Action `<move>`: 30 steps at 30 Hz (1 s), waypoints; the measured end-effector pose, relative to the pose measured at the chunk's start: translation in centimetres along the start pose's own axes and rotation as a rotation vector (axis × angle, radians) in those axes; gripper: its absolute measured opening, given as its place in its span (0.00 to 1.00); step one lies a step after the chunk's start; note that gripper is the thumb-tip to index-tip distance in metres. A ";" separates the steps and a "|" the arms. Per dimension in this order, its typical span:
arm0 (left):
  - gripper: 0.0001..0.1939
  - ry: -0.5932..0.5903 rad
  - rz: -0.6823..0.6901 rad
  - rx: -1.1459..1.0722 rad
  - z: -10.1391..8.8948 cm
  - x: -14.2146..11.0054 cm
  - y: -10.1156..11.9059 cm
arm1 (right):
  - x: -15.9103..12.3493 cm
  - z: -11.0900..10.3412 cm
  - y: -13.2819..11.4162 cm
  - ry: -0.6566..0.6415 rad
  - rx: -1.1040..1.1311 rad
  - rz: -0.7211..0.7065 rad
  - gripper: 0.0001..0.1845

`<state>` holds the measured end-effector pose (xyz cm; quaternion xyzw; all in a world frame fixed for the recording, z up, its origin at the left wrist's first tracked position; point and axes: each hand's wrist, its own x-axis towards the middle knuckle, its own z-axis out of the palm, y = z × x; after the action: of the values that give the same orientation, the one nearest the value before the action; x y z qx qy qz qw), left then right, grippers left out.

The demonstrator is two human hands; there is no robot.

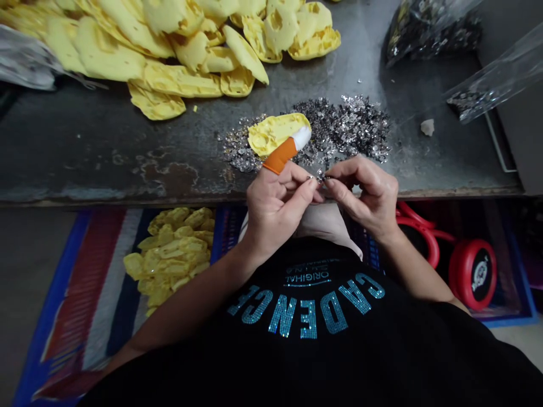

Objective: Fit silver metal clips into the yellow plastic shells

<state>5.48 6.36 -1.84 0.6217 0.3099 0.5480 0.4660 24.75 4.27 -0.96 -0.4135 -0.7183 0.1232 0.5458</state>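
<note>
My left hand (278,206) and my right hand (365,189) meet above the table's front edge, fingertips pinched together. Between them are small shiny metal pieces (320,176), too tiny to make out exactly; each hand seems to grip one. An orange sleeve (280,156) with a white tip covers my left index finger, which points outward. Just beyond that finger a yellow plastic shell (271,134) lies hollow side up. It rests on a spread of small metal clips (339,127), mostly to its right.
A big heap of yellow shells (169,45) covers the table's far left. Clear bags of metal pieces (432,34) stand far right, near a whitish lump (427,127). Below the table are more yellow pieces (178,249), a striped cloth (97,271) and red round objects (473,274).
</note>
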 end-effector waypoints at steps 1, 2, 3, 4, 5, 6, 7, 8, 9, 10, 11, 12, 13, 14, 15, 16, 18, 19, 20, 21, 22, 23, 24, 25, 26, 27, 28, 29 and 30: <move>0.05 0.010 0.045 0.039 0.0 0.0 0.0 | 0.0 -0.1 0.0 0.004 -0.054 -0.055 0.04; 0.04 0.019 0.086 0.081 0.0 -0.1 0.1 | 0.1 -0.1 0.0 0.010 -0.104 -0.111 0.04; 0.04 0.025 0.117 0.122 -0.1 -0.2 0.1 | 0.1 -0.1 -0.1 0.015 -0.147 -0.162 0.04; 0.04 0.026 0.135 0.159 -0.1 -0.3 0.2 | 0.1 -0.1 -0.1 0.020 -0.179 -0.205 0.04; 0.04 0.024 0.142 0.188 -0.2 -0.4 0.3 | 0.1 -0.1 -0.1 0.025 -0.193 -0.223 0.04; 0.04 0.020 0.141 0.204 -0.3 -0.5 0.5 | 0.0 -0.1 -0.2 0.030 -0.184 -0.208 0.04; 0.04 0.012 0.130 0.203 -0.4 -0.5 0.7 | 0.0 0.0 -0.2 0.037 -0.146 -0.164 0.04; 0.05 0.001 0.105 0.185 -0.4 -0.5 1.0 | -0.1 0.1 -0.3 0.046 -0.078 -0.095 0.03; 0.05 -0.009 0.068 0.148 -0.4 -0.5 1.2 | -0.2 0.3 -0.4 0.058 0.015 -0.013 0.03; 0.05 -0.023 0.022 0.093 -0.4 -0.4 1.4 | -0.3 0.4 -0.5 0.068 0.120 0.074 0.02; 0.05 -0.043 -0.030 0.023 -0.4 -0.3 1.5 | -0.4 0.6 -0.5 0.074 0.221 0.151 0.02; 0.05 -0.063 -0.083 -0.052 -0.4 -0.1 1.6 | -0.5 0.8 -0.6 0.079 0.303 0.205 0.02; 0.05 -0.075 -0.131 -0.127 -0.4 0.1 1.5 | -0.6 1.0 -0.7 0.080 0.355 0.235 0.01; 0.05 -0.086 -0.168 -0.195 -0.4 0.3 1.4 | -0.6 1.0 -0.7 0.081 0.366 0.238 0.02; 0.04 -0.094 -0.194 -0.250 -0.3 0.5 1.3 | -0.6 1.0 -0.7 0.085 0.337 0.211 0.03; 0.04 -0.100 -0.208 -0.288 -0.3 0.6 1.2 | -0.5 0.9 -0.7 0.086 0.276 0.157 0.04; 0.06 -0.099 -0.187 -0.290 -0.3 0.8 1.2 | -0.3 0.6 -0.5 0.082 0.100 -0.024 0.06; 0.06 -0.103 -0.165 -0.249 -0.4 0.8 1.4 | -0.2 0.4 -0.3 0.074 0.006 -0.123 0.07; 0.07 -0.104 -0.141 -0.189 -0.4 0.7 1.6 | -0.1 0.2 -0.2 0.060 -0.077 -0.210 0.07; 0.07 -0.104 -0.116 -0.119 -0.5 0.7 1.9 | 0.0 0.0 0.0 0.043 -0.144 -0.281 0.07; 0.07 -0.104 -0.094 -0.049 -0.6 0.5 2.2 | 0.1 -0.1 0.2 0.029 -0.191 -0.330 0.07; 0.07 -0.110 -0.071 0.015 -0.7 0.4 2.5 | 0.1 -0.2 0.2 0.018 -0.213 -0.350 0.07; 0.06 -0.121 -0.042 0.069 -0.8 0.2 2.8 | 0.1 -0.2 0.3 0.011 -0.204 -0.341 0.07; 0.05 -0.132 -0.007 0.111 -0.9 -0.1 2.9 | 0.0 -0.1 0.2 0.011 -0.161 -0.306 0.06; 0.04 -0.143 0.023 0.147 -1.0 -0.3 3.0 | -0.1 0.0 0.1 0.019 -0.086 -0.241 0.05; 0.03 -0.147 0.050 0.175 -1.0 -0.6 3.0 | -0.3 0.2 0.0 0.033 0.016 -0.147 0.04; 0.02 -0.144 0.070 0.196 -1.0 -0.9 2.9 | -0.4 0.4 -0.1 0.047 0.133 -0.040 0.04; 0.02 -0.133 0.082 0.207 -1.0 -1.1 2.8 | -0.6 0.6 -0.3 0.058 0.247 0.062 0.03; 0.01 -0.120 0.081 0.212 -1.0 -1.2 2.6 | -0.8 0.8 -0.4 0.066 0.338 0.145 0.02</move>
<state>3.96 4.51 0.00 0.7112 0.3123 0.4924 0.3927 23.95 3.69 -1.54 -0.3705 -0.6373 0.2675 0.6205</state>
